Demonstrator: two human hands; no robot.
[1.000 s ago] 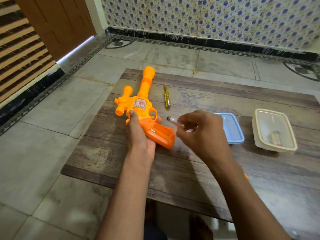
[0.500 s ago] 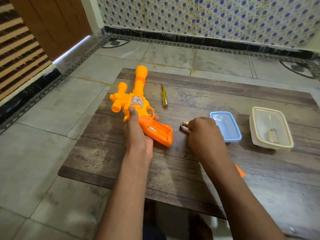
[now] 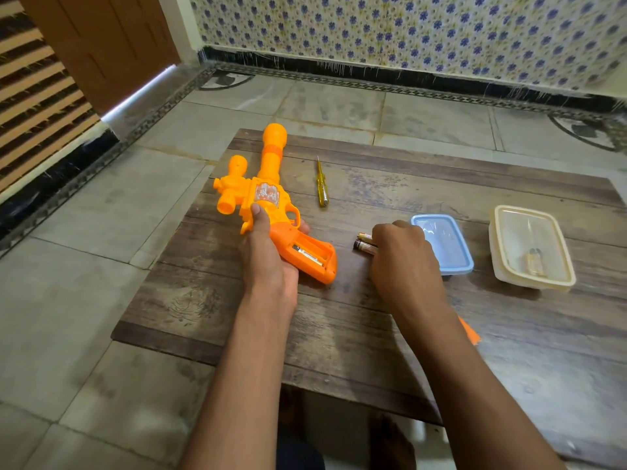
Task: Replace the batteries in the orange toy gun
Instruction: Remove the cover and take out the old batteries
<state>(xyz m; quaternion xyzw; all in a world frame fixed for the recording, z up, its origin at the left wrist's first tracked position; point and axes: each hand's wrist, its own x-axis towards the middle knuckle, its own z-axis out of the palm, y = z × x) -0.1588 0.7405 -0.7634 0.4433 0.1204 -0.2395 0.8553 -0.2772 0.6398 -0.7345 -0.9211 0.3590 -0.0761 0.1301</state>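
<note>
- We're clamping the toy gun (image 3: 271,212) with our left hand (image 3: 268,262): thumb pressing on top of the body, fingers wrapping under the trigger guard, so it's lying flat on the table (image 3: 373,320) with the open handle facing up.
- Our right hand (image 3: 403,262) is resting knuckles-up on two batteries (image 3: 364,243), just right of the gun's handle. The battery ends are poking out from under the fingers; we can't tell whether the hand is pinching them or only covering them.
- Likely reason for the hold: keeping the gun from rolling while the other hand is doing the swapping.
- The gun is looking like bright orange plastic, with a long barrel pointing away from the left-hand grip, a side scope and a sticker on the body. The handle compartment (image 3: 310,255) is uncovered, with one battery seemingly sitting inside.
- A screwdriver (image 3: 321,184) is lying beyond both hands, a blue lid (image 3: 444,242) just right of the right hand, and a clear box (image 3: 532,245) further right.
- An orange piece (image 3: 470,332) is peeking out beside our right forearm, possibly the cover.
</note>
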